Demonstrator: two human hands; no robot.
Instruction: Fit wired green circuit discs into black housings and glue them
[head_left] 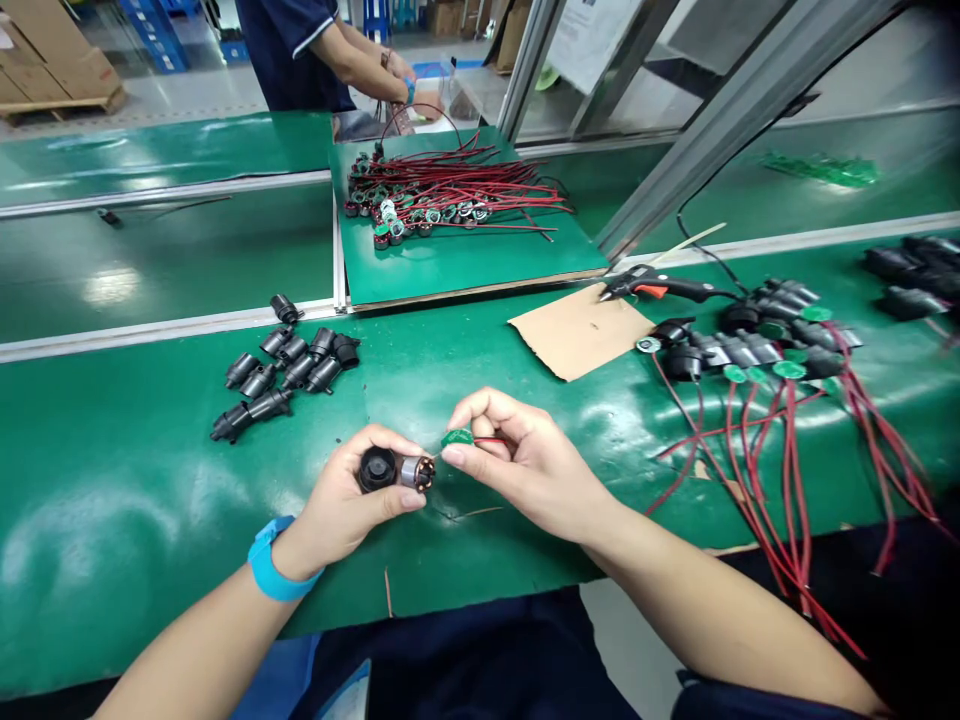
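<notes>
My left hand (345, 490) is closed around a black plastic housing (377, 468) with a round opening facing up. Out of its right end shows a small motor part (418, 473) with copper-coloured windings. Between the thumb and fingertips of my right hand (517, 455) is a small round green circuit board (457, 438), held just right of and above the motor end. A red wire (491, 440) runs from the board back into my right palm. The board and the motor end are close together; whether a thin lead joins them I cannot tell.
Black housings (300, 362) lie in a cluster at left. At right are assembled black units (742, 350) with green boards and long red wires (795, 480). A glue gun (660, 285) rests by cardboard (577, 335). Wired motors (420, 205) fill a raised board; a co-worker (300, 50) stands beyond.
</notes>
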